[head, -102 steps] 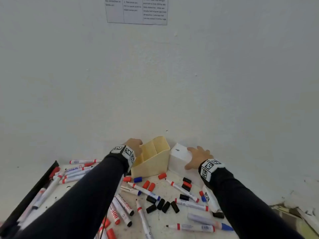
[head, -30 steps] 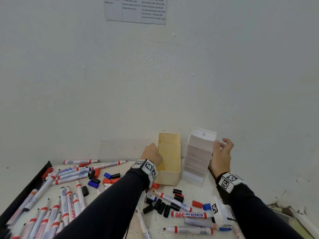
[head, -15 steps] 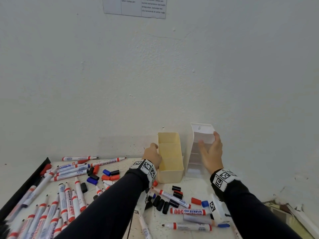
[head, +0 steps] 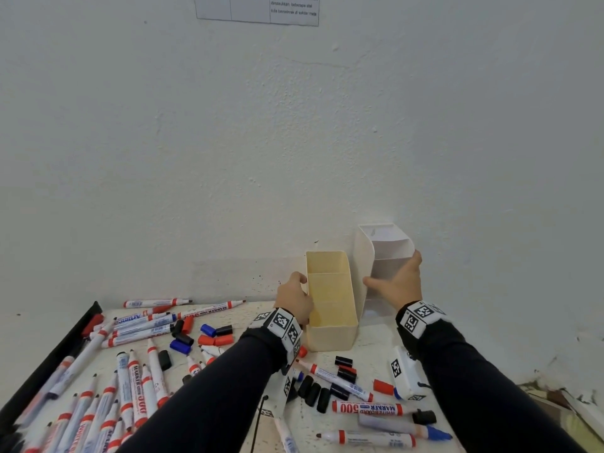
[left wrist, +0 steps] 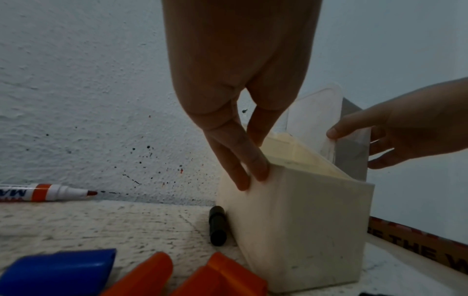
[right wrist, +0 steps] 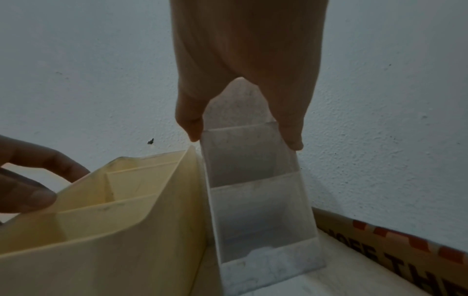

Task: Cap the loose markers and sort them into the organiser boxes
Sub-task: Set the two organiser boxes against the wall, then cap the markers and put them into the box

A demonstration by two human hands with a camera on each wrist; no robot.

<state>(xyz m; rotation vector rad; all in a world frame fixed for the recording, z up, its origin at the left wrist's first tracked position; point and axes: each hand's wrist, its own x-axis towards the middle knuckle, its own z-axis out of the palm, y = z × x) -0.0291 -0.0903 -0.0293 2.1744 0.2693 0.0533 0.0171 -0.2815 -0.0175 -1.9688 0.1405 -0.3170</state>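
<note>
Two stepped plastic organiser boxes stand side by side against the white wall at about 12 o'clock on the speckled white tabletop (head: 369, 346). The cream-yellow three-compartment organiser box (head: 330, 300) sits on the left, the translucent white three-compartment organiser box (head: 380, 256) just beside it on the right; whether their walls touch cannot be told.

The left hand (head: 294, 297) grips the cream box's left wall, its fingers (left wrist: 238, 160) together and pressed flat against the outside, thumb over the rim. The right hand (head: 400, 282) holds the white box, thumb on its left wall and fingers (right wrist: 291, 128) on the right wall, spread across the opening.

Loose uncapped whiteboard markers with red bands (head: 130, 387) lie scattered from 7 to 10 o'clock of the boxes. Loose red, blue and black caps (head: 214, 335) lie at 9 o'clock, and a row of black caps (head: 313, 392) at 6 o'clock. A capped red marker labelled 500 (head: 371, 408) lies at 5 o'clock. A small black cap (left wrist: 217, 228) rests against the cream box's base.
</note>
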